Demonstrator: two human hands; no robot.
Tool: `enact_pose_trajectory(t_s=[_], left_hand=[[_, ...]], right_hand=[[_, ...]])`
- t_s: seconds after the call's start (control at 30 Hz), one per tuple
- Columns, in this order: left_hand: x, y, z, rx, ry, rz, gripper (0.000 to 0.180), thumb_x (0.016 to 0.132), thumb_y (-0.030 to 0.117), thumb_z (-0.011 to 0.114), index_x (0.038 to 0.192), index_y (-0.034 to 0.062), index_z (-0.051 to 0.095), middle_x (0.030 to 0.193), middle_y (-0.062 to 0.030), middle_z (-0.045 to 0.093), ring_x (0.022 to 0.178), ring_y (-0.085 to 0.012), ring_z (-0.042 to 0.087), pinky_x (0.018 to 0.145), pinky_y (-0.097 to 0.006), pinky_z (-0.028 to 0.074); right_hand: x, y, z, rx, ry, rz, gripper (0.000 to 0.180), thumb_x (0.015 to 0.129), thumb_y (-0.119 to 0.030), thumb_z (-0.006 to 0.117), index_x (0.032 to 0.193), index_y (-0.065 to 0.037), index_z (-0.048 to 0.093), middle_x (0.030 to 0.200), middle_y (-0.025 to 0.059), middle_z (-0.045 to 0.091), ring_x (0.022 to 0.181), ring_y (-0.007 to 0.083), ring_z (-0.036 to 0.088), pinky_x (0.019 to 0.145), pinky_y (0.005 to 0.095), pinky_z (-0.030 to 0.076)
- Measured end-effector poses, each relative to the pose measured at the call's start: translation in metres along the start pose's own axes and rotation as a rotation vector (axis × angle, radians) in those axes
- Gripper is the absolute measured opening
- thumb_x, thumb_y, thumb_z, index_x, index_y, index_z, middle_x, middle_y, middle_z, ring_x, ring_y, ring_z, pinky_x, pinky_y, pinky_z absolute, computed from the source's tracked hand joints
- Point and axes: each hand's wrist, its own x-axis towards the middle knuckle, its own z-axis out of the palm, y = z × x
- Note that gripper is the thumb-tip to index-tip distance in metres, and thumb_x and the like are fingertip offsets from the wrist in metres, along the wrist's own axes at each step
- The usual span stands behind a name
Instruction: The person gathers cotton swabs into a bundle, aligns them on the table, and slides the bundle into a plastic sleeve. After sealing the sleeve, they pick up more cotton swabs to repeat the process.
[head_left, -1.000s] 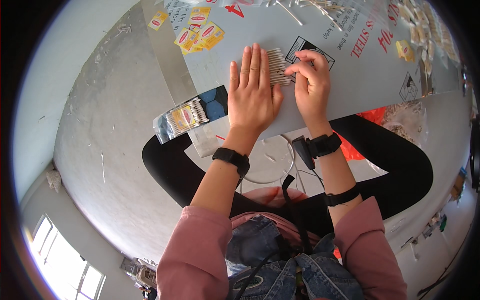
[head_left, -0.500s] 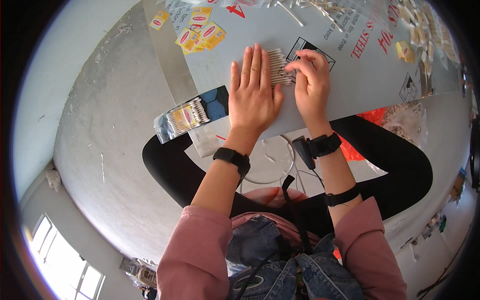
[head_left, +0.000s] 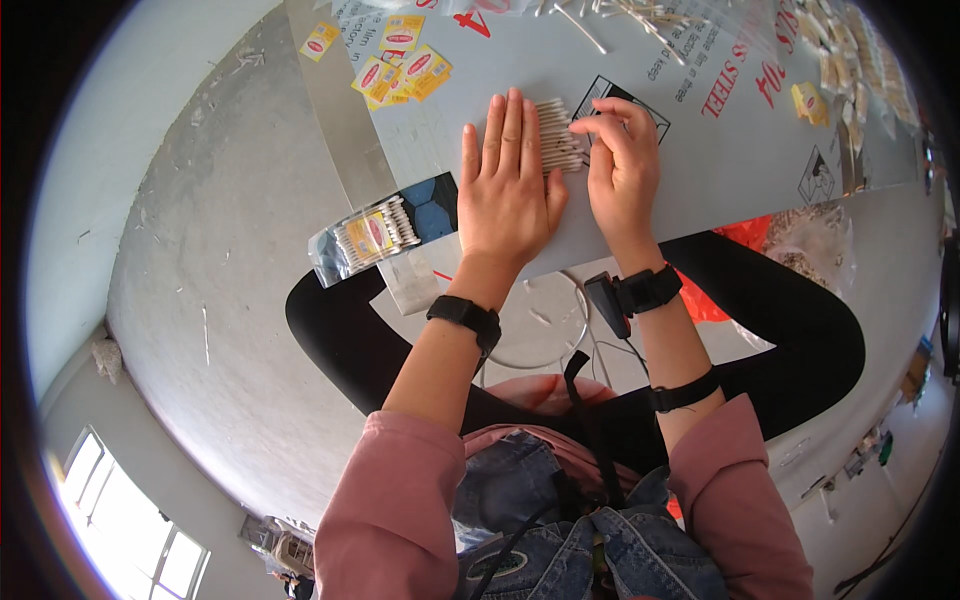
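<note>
My left hand (head_left: 508, 192) lies flat, fingers together, on a grey metal sheet (head_left: 720, 160) and presses down on a row of cotton swabs (head_left: 560, 138). My right hand (head_left: 622, 165) sits just to the right of it, with its fingertips curled onto the right end of the same swab row. The swabs lie side by side in a neat bundle, partly hidden under my left fingers. A clear packet of cotton swabs with a yellow label (head_left: 365, 238) rests at the sheet's near left corner.
Several small yellow and red labels (head_left: 405, 70) lie at the far left of the sheet. Loose swabs (head_left: 630, 15) are scattered along the far edge. More labels (head_left: 835, 70) sit at the far right. A red bag (head_left: 745, 235) lies below the sheet, on a grey concrete floor (head_left: 200, 300).
</note>
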Motion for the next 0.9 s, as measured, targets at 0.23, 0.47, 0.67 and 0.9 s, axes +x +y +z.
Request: enact_pose_trajectory(t_s=[0.23, 0.47, 0.67, 0.9], left_hand=[[-0.0001, 0.0002, -0.0006, -0.005, -0.004, -0.003, 0.070, 0.096, 0.033, 0.047, 0.155, -0.0010, 0.030, 0.164, -0.0161, 0.026, 0.154, -0.0299, 0.021, 0.124, -0.050, 0.017], [-0.0019, -0.0004, 0.0016, -0.104, 0.065, -0.022, 0.069, 0.094, 0.030, 0.049, 0.154, 0.0001, 0.033, 0.164, -0.0162, 0.026, 0.153, -0.0320, 0.021, 0.123, -0.051, 0.018], [-0.0046, -0.0011, -0.0030, -0.192, 0.154, 0.011, 0.058, 0.089, 0.020, 0.055, 0.145, 0.0057, 0.047, 0.162, -0.0165, 0.030, 0.151, -0.0350, 0.026, 0.121, -0.054, 0.023], [-0.0038, -0.0007, -0.0003, -0.196, 0.211, 0.013, 0.049, 0.088, 0.017, 0.057, 0.136, 0.0097, 0.055, 0.160, -0.0160, 0.034, 0.149, -0.0362, 0.030, 0.119, -0.055, 0.027]], right_hand=[[0.0013, -0.0011, 0.0009, -0.022, -0.001, -0.012, 0.031, 0.077, 0.009, 0.062, 0.096, -0.013, 0.071, 0.107, 0.0040, 0.061, 0.094, 0.0259, 0.060, 0.081, 0.0382, 0.051], [0.0007, -0.0012, 0.0022, -0.041, 0.002, -0.027, 0.025, 0.078, 0.008, 0.063, 0.092, -0.012, 0.070, 0.107, 0.0035, 0.061, 0.094, 0.0252, 0.061, 0.081, 0.0392, 0.052], [0.0009, -0.0026, 0.0000, -0.033, 0.004, -0.013, 0.022, 0.079, 0.006, 0.063, 0.090, -0.011, 0.070, 0.106, 0.0045, 0.061, 0.096, 0.0270, 0.060, 0.081, 0.0394, 0.052], [0.0018, -0.0022, 0.0019, -0.021, 0.031, -0.017, 0.022, 0.082, 0.005, 0.063, 0.094, -0.012, 0.071, 0.105, 0.0051, 0.062, 0.097, 0.0286, 0.060, 0.081, 0.0394, 0.051]])
